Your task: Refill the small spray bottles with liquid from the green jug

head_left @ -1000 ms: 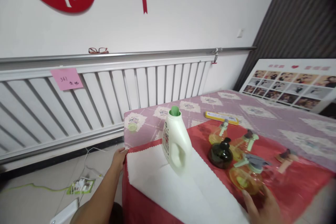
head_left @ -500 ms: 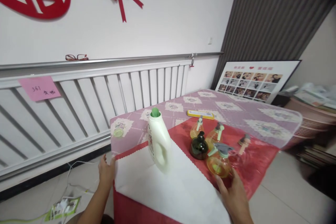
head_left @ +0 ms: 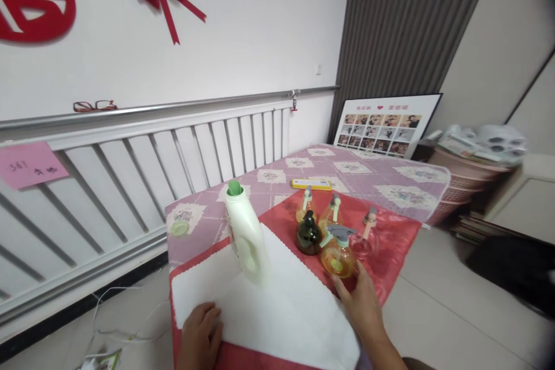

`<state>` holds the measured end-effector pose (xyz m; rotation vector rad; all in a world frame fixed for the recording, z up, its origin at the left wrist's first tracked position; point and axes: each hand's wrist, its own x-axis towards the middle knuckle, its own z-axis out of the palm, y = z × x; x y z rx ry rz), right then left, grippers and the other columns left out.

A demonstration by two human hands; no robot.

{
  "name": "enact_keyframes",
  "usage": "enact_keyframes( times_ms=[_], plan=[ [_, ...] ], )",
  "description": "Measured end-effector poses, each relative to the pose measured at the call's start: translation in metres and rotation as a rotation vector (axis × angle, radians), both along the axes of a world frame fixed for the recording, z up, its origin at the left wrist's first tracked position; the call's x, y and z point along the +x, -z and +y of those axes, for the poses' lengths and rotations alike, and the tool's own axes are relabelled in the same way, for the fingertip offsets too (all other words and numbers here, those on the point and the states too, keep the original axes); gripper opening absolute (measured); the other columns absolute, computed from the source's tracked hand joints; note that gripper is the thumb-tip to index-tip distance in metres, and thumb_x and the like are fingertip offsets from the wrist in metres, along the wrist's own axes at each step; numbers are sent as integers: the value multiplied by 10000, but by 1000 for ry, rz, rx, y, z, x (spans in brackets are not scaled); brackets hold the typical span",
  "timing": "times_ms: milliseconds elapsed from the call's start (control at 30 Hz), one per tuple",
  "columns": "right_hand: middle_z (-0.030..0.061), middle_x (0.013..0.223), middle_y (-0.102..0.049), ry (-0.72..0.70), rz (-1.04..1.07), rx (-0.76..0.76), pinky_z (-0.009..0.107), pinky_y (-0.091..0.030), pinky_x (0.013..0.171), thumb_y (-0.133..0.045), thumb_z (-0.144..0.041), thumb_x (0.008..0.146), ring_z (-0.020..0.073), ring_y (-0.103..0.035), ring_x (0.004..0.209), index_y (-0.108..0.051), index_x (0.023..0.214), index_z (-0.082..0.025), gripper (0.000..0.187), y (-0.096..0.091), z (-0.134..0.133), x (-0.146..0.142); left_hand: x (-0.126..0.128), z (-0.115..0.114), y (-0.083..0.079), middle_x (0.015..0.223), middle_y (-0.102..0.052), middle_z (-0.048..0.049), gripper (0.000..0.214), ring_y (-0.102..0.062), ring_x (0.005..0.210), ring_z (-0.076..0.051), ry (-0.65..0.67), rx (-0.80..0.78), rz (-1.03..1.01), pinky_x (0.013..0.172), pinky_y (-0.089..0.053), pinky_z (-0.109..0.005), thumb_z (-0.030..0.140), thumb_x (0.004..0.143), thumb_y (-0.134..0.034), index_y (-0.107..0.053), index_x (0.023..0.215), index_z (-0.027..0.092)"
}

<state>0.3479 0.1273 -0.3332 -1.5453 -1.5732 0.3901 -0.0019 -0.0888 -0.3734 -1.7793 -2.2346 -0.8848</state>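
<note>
My left hand (head_left: 202, 329) lies palm down on the white cloth (head_left: 286, 312) near its left edge, fingers loosely spread and holding nothing. My right hand (head_left: 362, 303) is around the near side of a round spray bottle (head_left: 338, 260) with yellow liquid and a grey trigger head; the far fingers are partly hidden. A dark green round bottle (head_left: 309, 237) stands just left of it. Behind are two more yellow-liquid spray bottles, one on the left (head_left: 306, 208) and one on the right (head_left: 332, 219). A clear spray bottle (head_left: 366, 237) stands to the right. An uncapped white detergent jug (head_left: 247, 237) stands on the white cloth.
A red cloth (head_left: 390, 254) lies under the bottles, over a purple patterned tablecloth (head_left: 351, 167). A yellow-edged flat case (head_left: 311, 184) and a pale green cap (head_left: 179, 228) lie on it. A radiator (head_left: 173, 162) runs behind the table; cables (head_left: 125, 332) trail on the floor.
My left hand has moved from beside the table's left edge onto the white cloth. My right hand stays at the spray bottle. The view has turned right.
</note>
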Motion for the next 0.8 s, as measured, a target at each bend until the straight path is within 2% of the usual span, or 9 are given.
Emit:
enact_keyframes(
  times_ms=[167,333,467,633,800],
  plan=[
    [241,1346,-469,-3,-20,-70,503,-391,1006,-548,-576,732,381,-445,1256,-283,1414,-56,897,-6,4,2,-5,1,6,1046,-709,-92,268,-675,963,-249,1,-3,37,839,-571,-405,387,819,-542,-713,969,244],
    [227,1392,-434,47,-8,-108,486,-419,961,-608,-564,678,376,-440,1268,-218,1448,-106,977,-17,11,-12,-11,-1,12,1067,-713,-81,265,-674,987,-250,12,-41,63,863,-568,-397,389,821,-547,-718,974,255],
    [245,1404,-427,138,-12,-155,578,-426,887,-630,-578,664,431,-440,1255,-191,1463,-158,1004,-28,13,-28,-17,0,16,1063,-718,-77,274,-678,986,-248,32,-44,73,865,-570,-389,405,824,-548,-716,983,255],
    [242,1355,-491,195,-11,-179,589,-435,862,-628,-534,676,426,-468,1237,-257,1429,-159,918,-31,15,-34,-26,3,25,1045,-727,-75,274,-690,962,-236,74,-31,116,848,-581,-359,408,822,-557,-719,980,254],
    [217,1292,-553,162,-7,-154,546,-466,858,-611,-496,682,397,-539,1171,-355,1355,-155,797,-24,20,-26,-28,5,30,1033,-732,-70,264,-698,943,-229,76,-13,145,824,-590,-341,403,818,-562,-723,972,261]
  ],
)
